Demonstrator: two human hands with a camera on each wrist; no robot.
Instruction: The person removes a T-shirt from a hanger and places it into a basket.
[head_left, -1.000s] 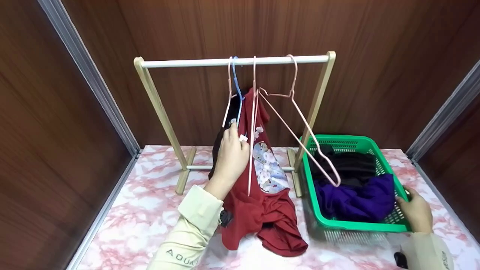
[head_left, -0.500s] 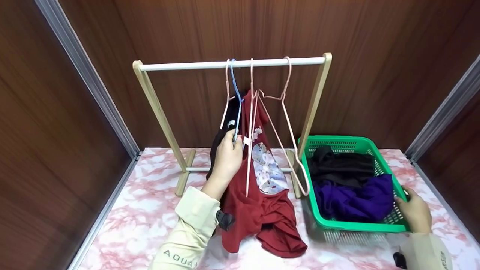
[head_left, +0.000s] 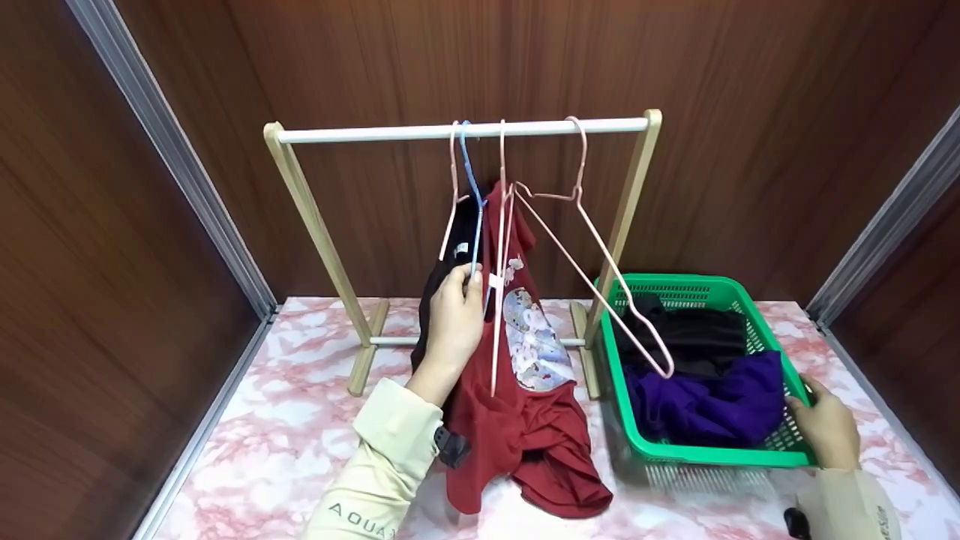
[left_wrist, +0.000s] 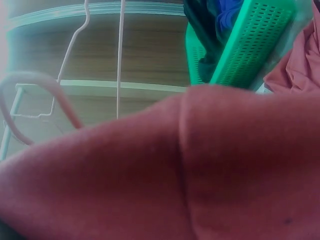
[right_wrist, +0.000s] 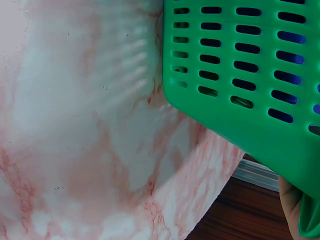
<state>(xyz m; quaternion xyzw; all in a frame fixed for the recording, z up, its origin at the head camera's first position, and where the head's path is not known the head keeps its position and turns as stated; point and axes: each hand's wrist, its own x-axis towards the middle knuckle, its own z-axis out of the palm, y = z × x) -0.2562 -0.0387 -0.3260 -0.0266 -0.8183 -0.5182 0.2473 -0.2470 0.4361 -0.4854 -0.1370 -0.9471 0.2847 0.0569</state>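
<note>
My left hand (head_left: 454,315) pinches the lower arm of a blue hanger (head_left: 472,180) that hangs from the rail. A red garment (head_left: 484,420) with a floral print hangs there, its lower end bunched on the tabletop; its cloth (left_wrist: 225,160) fills most of the left wrist view. Behind my left hand hangs a black garment (head_left: 427,300) with a white label. To the right, my right hand (head_left: 829,427) grips the side rim of a green basket (head_left: 720,454); only a sliver of that hand (right_wrist: 288,200) shows in the right wrist view.
A pink hanger (head_left: 611,259) dangles without clothing from the white rail (head_left: 360,134), overlapping the basket. Other pink hangers hang left of it. Inside the basket lie purple cloth (head_left: 712,405) and black cloth (head_left: 697,337). Wooden rack legs (head_left: 319,232) stand on the marbled tabletop (head_left: 262,442).
My left hand has moved slightly down and left along the blue hanger. The rightmost pink hanger swung left and then back right. My right hand keeps its grip on the basket.
</note>
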